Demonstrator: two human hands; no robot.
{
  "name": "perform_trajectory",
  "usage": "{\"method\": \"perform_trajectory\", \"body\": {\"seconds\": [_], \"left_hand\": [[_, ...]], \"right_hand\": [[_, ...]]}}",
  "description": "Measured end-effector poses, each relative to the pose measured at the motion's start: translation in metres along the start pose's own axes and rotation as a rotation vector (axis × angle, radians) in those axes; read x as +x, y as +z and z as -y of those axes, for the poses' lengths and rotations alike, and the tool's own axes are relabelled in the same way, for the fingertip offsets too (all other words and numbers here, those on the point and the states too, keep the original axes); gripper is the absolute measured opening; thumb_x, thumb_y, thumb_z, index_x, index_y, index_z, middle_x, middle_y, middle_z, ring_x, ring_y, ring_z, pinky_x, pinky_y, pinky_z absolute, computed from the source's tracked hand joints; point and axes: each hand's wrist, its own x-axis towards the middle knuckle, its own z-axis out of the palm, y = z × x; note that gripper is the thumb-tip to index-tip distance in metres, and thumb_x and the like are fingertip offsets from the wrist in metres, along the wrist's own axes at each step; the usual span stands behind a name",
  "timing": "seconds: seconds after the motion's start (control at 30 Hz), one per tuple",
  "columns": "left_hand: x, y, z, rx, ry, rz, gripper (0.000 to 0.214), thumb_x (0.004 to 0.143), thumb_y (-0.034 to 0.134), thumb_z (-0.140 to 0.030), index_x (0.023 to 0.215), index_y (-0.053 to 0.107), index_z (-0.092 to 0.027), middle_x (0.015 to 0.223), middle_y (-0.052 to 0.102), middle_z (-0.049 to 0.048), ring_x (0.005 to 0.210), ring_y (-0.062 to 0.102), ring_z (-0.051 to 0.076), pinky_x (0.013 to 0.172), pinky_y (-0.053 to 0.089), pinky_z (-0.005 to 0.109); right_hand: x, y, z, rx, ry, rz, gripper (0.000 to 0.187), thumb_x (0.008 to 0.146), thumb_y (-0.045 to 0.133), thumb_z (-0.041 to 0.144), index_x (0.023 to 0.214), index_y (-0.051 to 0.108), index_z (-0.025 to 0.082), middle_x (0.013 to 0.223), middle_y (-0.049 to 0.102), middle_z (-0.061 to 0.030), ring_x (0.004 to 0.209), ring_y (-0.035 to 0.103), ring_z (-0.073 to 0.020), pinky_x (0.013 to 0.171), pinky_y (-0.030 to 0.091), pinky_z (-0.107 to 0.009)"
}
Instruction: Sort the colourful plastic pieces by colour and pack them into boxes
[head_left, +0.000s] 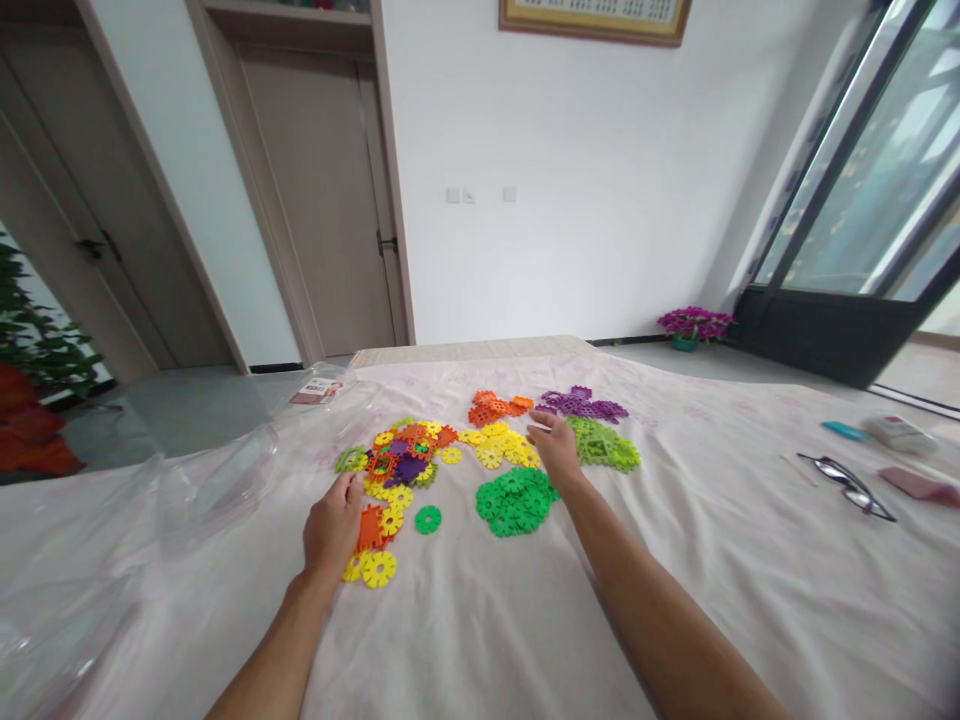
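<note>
Step, as I read it: separating pieces by colour, partway. Left hand (pixel 334 525) is at the near-left edge of the mixed pile (pixel 410 468), fingers curled; can't tell if it grips a piece, fingertips are partly hidden. Right hand (pixel 555 450) looks released: thumb and fingers apart, no piece visible between them. It's between the yellow pile (pixel 499 447) and lime pile (pixel 604 446), fingertips just short of the orange pile (pixel 490 408) and purple pile (pixel 583 404). Green pile (pixel 516 502) sits nearer the wearer. All on the cloth.

Mixed pile isn't done: orange, purple, yellow and green overlap there, and yellow discs (pixel 379 569) trail toward the wearer. One green disc (pixel 428 519) lies alone between mixed and green piles.

Next move, my judgement: calls for a fingertip pinch on one thin piece's edge, lifted clear so toothed neighbours don't drag, then released over its own colour.
</note>
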Motion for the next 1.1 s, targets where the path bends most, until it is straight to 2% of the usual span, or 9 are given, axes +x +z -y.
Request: {"method": "perform_trajectory", "body": {"seconds": [0.17,0.3,0.43,0.63,0.73,0.8,0.9,1.0,1.1], "left_hand": [[-0.003,-0.002,-0.001,-0.071,0.032,-0.069,0.043,0.098,0.029,-0.045,0.112,0.066,-0.028,0.108,0.074,0.0042,0.094,0.068,0.02,0.074,0.046,0.026],[-0.008,-0.004,-0.01,-0.114,0.06,-0.12,0.044,0.099,0.027,-0.043,0.116,0.064,-0.027,0.111,0.073,0.0061,0.098,0.067,0.021,0.077,0.046,0.027],[-0.015,-0.006,-0.026,-0.165,0.074,-0.139,0.043,0.099,0.027,-0.043,0.117,0.063,-0.026,0.112,0.072,0.0064,0.096,0.067,0.021,0.077,0.047,0.027],[-0.024,-0.006,-0.04,-0.255,0.157,-0.09,0.043,0.1,0.026,-0.038,0.119,0.061,-0.024,0.12,0.069,0.0061,0.106,0.064,0.02,0.086,0.045,0.028],[-0.02,-0.009,-0.033,-0.238,0.149,-0.054,0.044,0.099,0.025,-0.039,0.119,0.061,-0.025,0.109,0.071,0.0045,0.092,0.066,0.018,0.078,0.045,0.027],[-0.014,-0.011,-0.024,-0.185,0.075,-0.054,0.043,0.098,0.027,-0.042,0.117,0.063,-0.026,0.098,0.073,0.0033,0.081,0.065,0.018,0.07,0.044,0.026],[-0.004,-0.011,-0.006,-0.117,-0.035,-0.061,0.04,0.095,0.033,-0.043,0.113,0.065,-0.029,0.094,0.073,0.0025,0.08,0.065,0.019,0.066,0.041,0.026],[0.002,-0.01,0.004,-0.1,-0.12,-0.012,0.038,0.093,0.035,-0.044,0.112,0.065,-0.031,0.088,0.073,0.0017,0.08,0.065,0.021,0.063,0.039,0.027],[0.003,-0.009,0.003,-0.082,-0.144,0.044,0.038,0.092,0.036,-0.044,0.112,0.066,-0.032,0.087,0.074,0.0006,0.081,0.065,0.021,0.062,0.038,0.027]], "right_hand": [[-0.056,0.055,0.031,-0.091,-0.138,0.377,0.024,0.076,0.054,0.02,0.093,0.072,0.018,0.084,0.072,-0.003,0.07,0.066,-0.0143,0.066,0.052,-0.025],[-0.107,0.08,0.06,-0.118,-0.255,0.685,0.02,0.085,0.056,0.025,0.096,0.073,0.02,0.084,0.072,-0.0016,0.069,0.065,-0.0127,0.065,0.049,-0.022],[-0.138,0.088,0.079,-0.134,-0.326,0.769,0.028,0.087,0.06,0.034,0.108,0.07,0.02,0.094,0.072,-0.0028,0.075,0.063,-0.0134,0.066,0.046,-0.021],[-0.142,0.096,0.074,-0.074,-0.136,0.847,0.011,0.08,0.058,0.022,0.077,0.068,0.017,0.064,0.063,0.0031,0.058,0.057,-0.0092,0.052,0.04,-0.017],[-0.124,0.092,0.067,-0.032,-0.016,0.847,0.01,0.077,0.057,0.022,0.075,0.065,0.017,0.058,0.059,0.004,0.052,0.055,-0.0084,0.047,0.038,-0.016],[-0.106,0.085,0.064,0.007,0.089,0.791,0.009,0.074,0.058,0.024,0.074,0.063,0.017,0.056,0.058,0.0034,0.05,0.056,-0.0095,0.045,0.041,-0.016],[-0.076,0.072,0.061,0.175,0.228,0.601,0.013,0.072,0.061,0.03,0.072,0.058,0.017,0.057,0.057,0.0021,0.052,0.058,-0.0113,0.051,0.05,-0.022],[-0.051,0.062,0.055,0.39,0.273,0.342,0.023,0.066,0.068,0.034,0.074,0.053,0.019,0.064,0.057,0.0027,0.063,0.062,-0.0119,0.067,0.056,-0.026],[-0.043,0.061,0.044,0.469,0.271,0.238,0.028,0.061,0.072,0.028,0.077,0.052,0.019,0.068,0.058,0.0033,0.067,0.063,-0.0121,0.074,0.056,-0.028]]}}
